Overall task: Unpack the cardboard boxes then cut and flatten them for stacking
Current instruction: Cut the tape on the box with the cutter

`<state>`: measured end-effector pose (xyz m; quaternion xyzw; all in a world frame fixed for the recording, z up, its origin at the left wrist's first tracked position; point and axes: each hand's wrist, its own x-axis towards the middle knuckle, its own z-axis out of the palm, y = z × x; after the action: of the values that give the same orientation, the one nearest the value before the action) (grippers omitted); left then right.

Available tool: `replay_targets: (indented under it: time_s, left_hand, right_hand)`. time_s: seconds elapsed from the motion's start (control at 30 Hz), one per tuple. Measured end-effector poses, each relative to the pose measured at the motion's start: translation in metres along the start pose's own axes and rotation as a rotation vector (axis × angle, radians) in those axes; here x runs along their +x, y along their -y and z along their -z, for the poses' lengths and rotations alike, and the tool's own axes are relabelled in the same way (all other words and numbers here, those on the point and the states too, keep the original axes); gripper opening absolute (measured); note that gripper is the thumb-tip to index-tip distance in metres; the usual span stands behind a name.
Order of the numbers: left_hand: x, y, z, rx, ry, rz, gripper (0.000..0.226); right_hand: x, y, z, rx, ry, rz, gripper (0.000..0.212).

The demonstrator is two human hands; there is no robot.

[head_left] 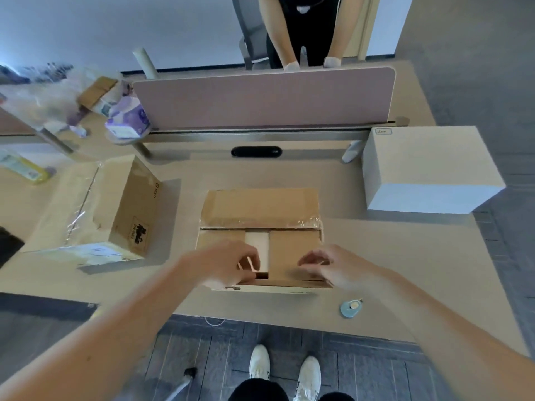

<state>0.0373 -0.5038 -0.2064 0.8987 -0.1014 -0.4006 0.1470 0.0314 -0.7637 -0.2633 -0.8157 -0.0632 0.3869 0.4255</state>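
Brown cardboard box (far flap folded back) shows white inside.

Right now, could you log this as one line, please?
left-hand grip: pinches left inner flap; right-hand grip: at right inner flap, hold unclear; brown cardboard box: open; round blue cutter: untouched

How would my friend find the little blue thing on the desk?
Find the open cardboard box in the middle of the desk. Just right of it, near the desk's front edge, lies the little blue thing. It is small, rounded and pale blue, unlike the big brown box beside it and the white box further back.
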Motion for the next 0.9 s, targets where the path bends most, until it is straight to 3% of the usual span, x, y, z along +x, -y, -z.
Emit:
replay_targets:
  time_s: [0.13,0.37,0.43,0.53,0.67,0.77,0.9]
  left_hand:
    - [0.0,0.048,-0.028,0.048,0.003,0.111,0.032]
    - [0.017,0.072,-0.062,0.182,-0.371,-0.038,0.018]
    - [0.023,0.074,-0.068,0.272,-0.42,-0.073,0.015]
    - [0.027,0.082,-0.076,0.316,-0.529,-0.123,0.018]
    - [0.024,0.089,-0.068,0.179,-0.523,-0.161,0.017]
    - [0.026,0.094,-0.054,-0.135,-0.538,-0.122,0.033]
    - [0.043,0.112,-0.059,0.038,-0.491,-0.148,0.074]
  right_hand:
    - [0.004,-0.003,-0.028,-0.426,-0.018,0.056,0.04]
    - [0.018,-0.01,-0.064,-0.691,-0.37,0.211,0.027]
    - [0.022,-0.011,-0.072,-0.738,-0.433,0.228,0.036]
    - [0.025,-0.01,-0.077,-0.836,-0.472,0.267,0.057]
    - [0.027,-0.013,-0.072,-0.793,-0.43,0.312,0.056]
    - [0.029,-0.015,-0.067,-0.767,-0.408,0.322,0.051]
    - [0.044,0.0,-0.063,-0.778,-0.309,0.181,0.086]
